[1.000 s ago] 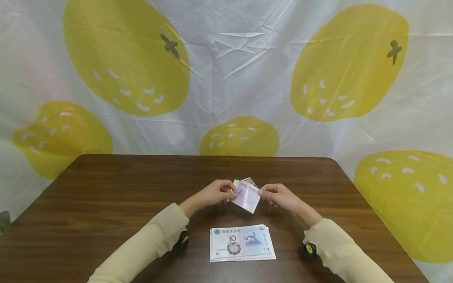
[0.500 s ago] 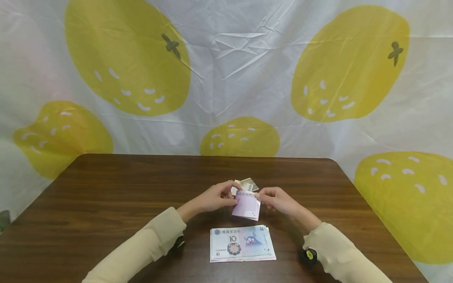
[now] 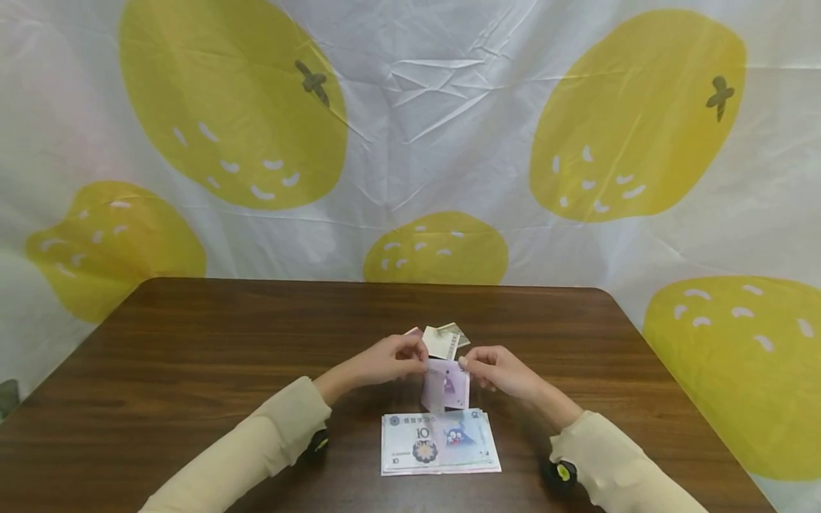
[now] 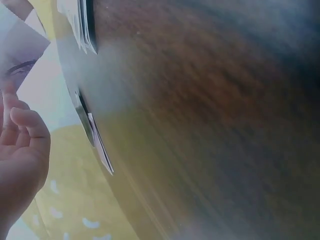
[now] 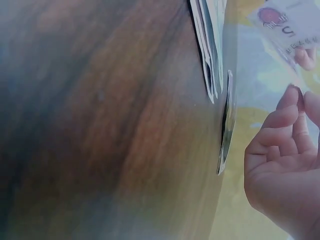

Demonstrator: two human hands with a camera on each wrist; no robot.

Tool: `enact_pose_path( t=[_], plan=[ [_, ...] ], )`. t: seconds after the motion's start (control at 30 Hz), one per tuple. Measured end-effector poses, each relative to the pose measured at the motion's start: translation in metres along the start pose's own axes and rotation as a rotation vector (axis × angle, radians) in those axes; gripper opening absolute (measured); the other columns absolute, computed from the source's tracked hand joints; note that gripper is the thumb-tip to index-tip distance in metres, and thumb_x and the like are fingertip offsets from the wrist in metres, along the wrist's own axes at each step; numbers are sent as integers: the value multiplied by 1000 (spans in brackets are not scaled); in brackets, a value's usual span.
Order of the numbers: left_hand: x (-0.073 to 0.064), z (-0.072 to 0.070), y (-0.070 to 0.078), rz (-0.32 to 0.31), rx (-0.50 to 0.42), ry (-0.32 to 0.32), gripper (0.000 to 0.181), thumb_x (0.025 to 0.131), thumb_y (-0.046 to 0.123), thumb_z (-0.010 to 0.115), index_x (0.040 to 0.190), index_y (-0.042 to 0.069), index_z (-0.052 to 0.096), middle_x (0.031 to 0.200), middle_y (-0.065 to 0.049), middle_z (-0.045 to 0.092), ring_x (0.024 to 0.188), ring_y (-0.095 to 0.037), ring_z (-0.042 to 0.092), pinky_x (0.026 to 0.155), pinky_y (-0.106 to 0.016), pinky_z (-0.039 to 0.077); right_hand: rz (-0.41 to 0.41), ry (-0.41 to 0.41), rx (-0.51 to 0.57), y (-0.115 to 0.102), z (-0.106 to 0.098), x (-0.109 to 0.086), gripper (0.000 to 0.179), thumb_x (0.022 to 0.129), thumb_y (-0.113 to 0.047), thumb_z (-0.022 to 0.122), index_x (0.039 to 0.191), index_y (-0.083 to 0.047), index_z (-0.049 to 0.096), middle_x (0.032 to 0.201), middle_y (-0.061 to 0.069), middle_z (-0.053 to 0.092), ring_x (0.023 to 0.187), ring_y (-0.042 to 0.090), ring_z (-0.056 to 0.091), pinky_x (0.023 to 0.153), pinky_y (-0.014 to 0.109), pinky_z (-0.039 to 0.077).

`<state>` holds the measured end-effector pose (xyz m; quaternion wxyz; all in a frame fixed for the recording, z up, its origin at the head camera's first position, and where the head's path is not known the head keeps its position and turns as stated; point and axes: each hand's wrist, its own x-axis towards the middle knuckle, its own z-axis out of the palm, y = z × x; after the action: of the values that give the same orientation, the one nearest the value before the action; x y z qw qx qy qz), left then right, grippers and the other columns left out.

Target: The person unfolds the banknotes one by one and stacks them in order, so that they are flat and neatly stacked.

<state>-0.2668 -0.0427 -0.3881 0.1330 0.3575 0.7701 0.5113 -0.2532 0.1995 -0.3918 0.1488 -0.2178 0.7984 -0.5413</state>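
Observation:
Between my hands a purple play banknote (image 3: 449, 385) hangs by its upper edge, partly unfolded, showing a small dark purple figure. My left hand (image 3: 385, 360) pinches its upper left corner with thumb and forefinger. At the upper right corner, my right hand (image 3: 503, 370) pinches it the same way. In the right wrist view the banknote (image 5: 292, 27) shows a round print and a 5. Just below its lower edge lies a stack of play banknotes (image 3: 442, 445) with a 10 note on top. Behind it are several folded notes (image 3: 442, 343) on the table.
The dark wooden table (image 3: 224, 342) spreads out on both sides of the notes. A white curtain with yellow fruit prints (image 3: 436, 246) hangs behind the table's far edge. A pink folded note (image 3: 413, 331) peeks out beside my left fingers.
Both hands have moved the purple banknote nearer to the stack and opened it from its folded shape, uncovering the figure. The folded notes behind it now show more fully.

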Motion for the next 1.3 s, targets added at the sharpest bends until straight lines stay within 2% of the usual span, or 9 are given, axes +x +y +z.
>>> enact_pose_path(
  t=[0.13, 0.23, 0.37, 0.47, 0.53, 0.63, 0.77, 1.07, 1.3],
  plan=[
    [-3, -1, 4, -25, -6, -4, 11, 88, 14, 53, 89, 4, 56, 64, -6, 51, 52, -15, 44, 44, -27, 36, 9, 8, -8, 0, -2, -1, 21, 89, -16, 52, 88, 5, 59, 57, 1, 44, 50, 11, 40, 45, 22, 33],
    [-9, -3, 18, -34, 1, -14, 15, 90, 12, 50, 95, -1, 58, 66, -12, 52, 54, -22, 47, 45, -31, 39, 9, 10, -15, -1, -3, -3, 22, 89, -15, 53, 90, 6, 58, 58, 1, 46, 51, 10, 42, 46, 21, 34],
    [-13, -8, 18, -58, 6, -39, 20, 88, 8, 50, 103, -1, 60, 73, -8, 55, 54, -21, 47, 50, -37, 41, 5, 0, -21, -2, -5, -5, 22, 89, -14, 52, 91, 7, 57, 58, 3, 46, 51, 10, 42, 45, 21, 34],
    [-12, -10, 6, -91, 8, -53, 23, 87, 10, 51, 105, 4, 62, 80, -1, 56, 57, -14, 48, 52, -37, 43, 6, -5, -26, -2, -6, -7, 22, 89, -14, 52, 91, 7, 57, 58, 3, 46, 51, 10, 43, 46, 21, 35],
    [-13, -12, 5, -102, 6, -62, 23, 85, 8, 51, 105, 4, 63, 81, -2, 57, 62, -13, 49, 54, -34, 43, 7, -8, -28, -2, -7, -8, 22, 89, -14, 51, 92, 7, 57, 58, 3, 46, 51, 11, 43, 46, 22, 35],
    [-13, -12, 2, -72, 9, -74, 24, 83, 3, 51, 104, 2, 63, 82, -1, 59, 68, -11, 49, 57, -27, 42, 14, -15, -26, -1, -8, -10, 23, 89, -15, 51, 93, 7, 57, 58, 2, 47, 51, 11, 44, 46, 22, 35],
    [-13, -11, 0, -30, 0, -79, 23, 81, -1, 51, 101, 0, 64, 78, 0, 58, 67, -9, 48, 54, -22, 38, 15, -32, -27, 0, -9, -12, 23, 89, -16, 52, 94, 6, 57, 61, 2, 49, 51, 10, 44, 45, 22, 34],
    [-18, -6, 3, -7, -62, -120, 23, 79, -6, 50, 99, -6, 61, 77, -3, 59, 65, -9, 50, 54, -21, 40, -3, -108, -2, 0, -7, -21, 20, 87, -12, 54, 94, 6, 57, 67, 0, 56, 50, 8, 44, 43, 20, 33],
    [-23, 0, 4, -25, -8, -167, 21, 80, -5, 53, 99, -4, 61, 76, 0, 60, 65, -7, 51, 54, -22, 41, -49, -189, -13, 1, -6, -27, 18, 86, -9, 54, 95, 6, 57, 62, 0, 51, 49, 8, 44, 42, 19, 33]
  ],
)
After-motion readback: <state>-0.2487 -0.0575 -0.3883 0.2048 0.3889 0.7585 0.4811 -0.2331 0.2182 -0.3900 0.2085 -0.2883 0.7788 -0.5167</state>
